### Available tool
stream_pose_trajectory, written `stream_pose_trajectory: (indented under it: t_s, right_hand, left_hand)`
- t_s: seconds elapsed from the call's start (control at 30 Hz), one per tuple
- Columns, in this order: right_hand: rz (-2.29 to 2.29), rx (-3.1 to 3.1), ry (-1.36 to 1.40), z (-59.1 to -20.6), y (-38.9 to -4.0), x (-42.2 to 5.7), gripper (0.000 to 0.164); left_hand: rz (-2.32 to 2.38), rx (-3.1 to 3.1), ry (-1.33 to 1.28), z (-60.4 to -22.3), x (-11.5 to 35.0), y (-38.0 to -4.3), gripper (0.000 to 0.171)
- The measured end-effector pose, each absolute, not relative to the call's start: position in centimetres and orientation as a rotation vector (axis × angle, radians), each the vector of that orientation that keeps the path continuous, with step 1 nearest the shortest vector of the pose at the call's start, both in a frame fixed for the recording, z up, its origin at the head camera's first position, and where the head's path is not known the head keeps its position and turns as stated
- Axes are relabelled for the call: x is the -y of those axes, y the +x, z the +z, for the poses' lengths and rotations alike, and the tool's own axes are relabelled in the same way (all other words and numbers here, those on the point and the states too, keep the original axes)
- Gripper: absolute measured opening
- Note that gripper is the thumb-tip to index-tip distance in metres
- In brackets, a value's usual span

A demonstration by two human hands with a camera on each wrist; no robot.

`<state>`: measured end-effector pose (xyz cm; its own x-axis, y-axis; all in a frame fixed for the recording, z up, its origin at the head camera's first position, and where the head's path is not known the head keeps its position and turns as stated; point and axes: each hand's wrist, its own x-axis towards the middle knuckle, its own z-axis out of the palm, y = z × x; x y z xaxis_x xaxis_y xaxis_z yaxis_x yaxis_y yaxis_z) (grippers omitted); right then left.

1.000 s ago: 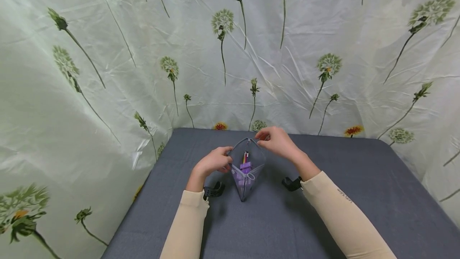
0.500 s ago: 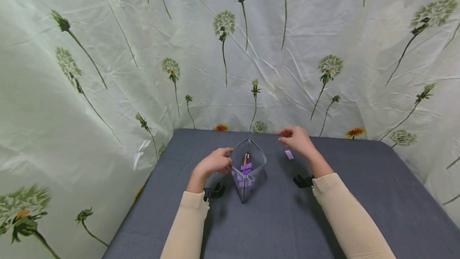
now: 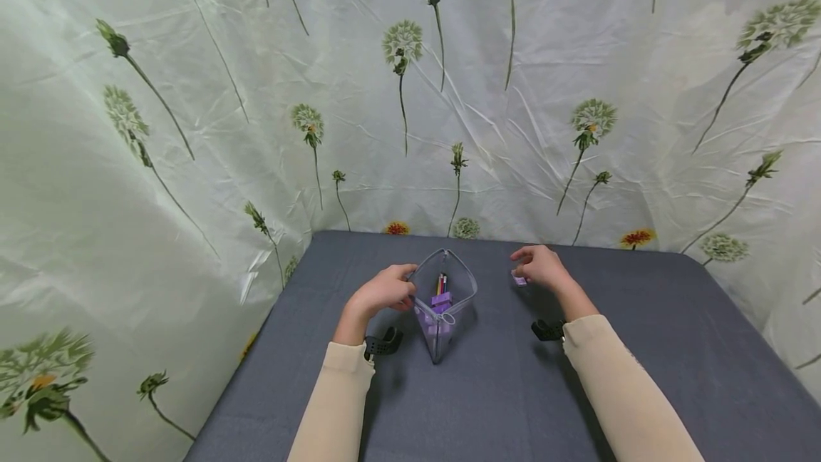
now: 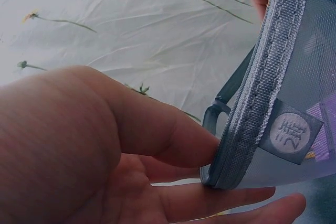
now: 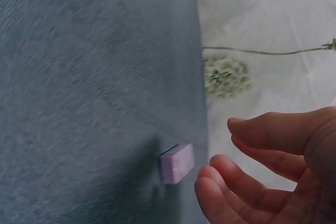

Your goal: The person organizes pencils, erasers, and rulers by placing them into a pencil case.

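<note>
A grey mesh zip pouch (image 3: 467, 289) stands with its mouth spread wide in the middle of the table. Pencils (image 3: 442, 284) and purple items (image 3: 441, 300) show inside it. At its left rim my left hand (image 3: 383, 289) pinches the zipper edge; in the left wrist view the thumb presses the zipper tape (image 4: 239, 124) beside a small round-logo label (image 4: 290, 134). My right hand (image 3: 541, 267) hovers right of the pouch, over a small lilac block (image 5: 177, 164). In the right wrist view its thumb and fingers are parted and slightly bent, beside the block, with nothing between them.
The grey table (image 3: 487, 391) ends at a white curtain (image 3: 359, 162) printed with dandelions, behind and to the left. A black strap (image 3: 385, 342) hangs below the left wrist, another black strap (image 3: 547, 331) below the right.
My right hand has left the pouch's right rim, moved right and come down beside the lilac block, which its arm now partly covers. The left hand keeps its hold on the pouch.
</note>
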<state>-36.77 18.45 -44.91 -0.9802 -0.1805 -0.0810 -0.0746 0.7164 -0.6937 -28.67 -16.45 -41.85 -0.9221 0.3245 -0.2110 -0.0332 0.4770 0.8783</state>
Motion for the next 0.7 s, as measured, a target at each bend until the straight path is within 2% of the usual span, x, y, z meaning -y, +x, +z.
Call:
stream_pose_trajectory:
  t_s: [0.4,0.7]
  right_hand:
    - [-1.1,-2.76,-0.168,-47.5,-36.8,-19.4,0.05]
    - [-1.233,-2.661,-0.245,-48.5,-37.3,-20.1,0.058]
  left_hand:
    - [1.423,-2.372,0.245,-42.1,16.1,-28.8,0.063]
    - [1.42,-2.385,0.246,-41.9,16.3,-28.7,0.063]
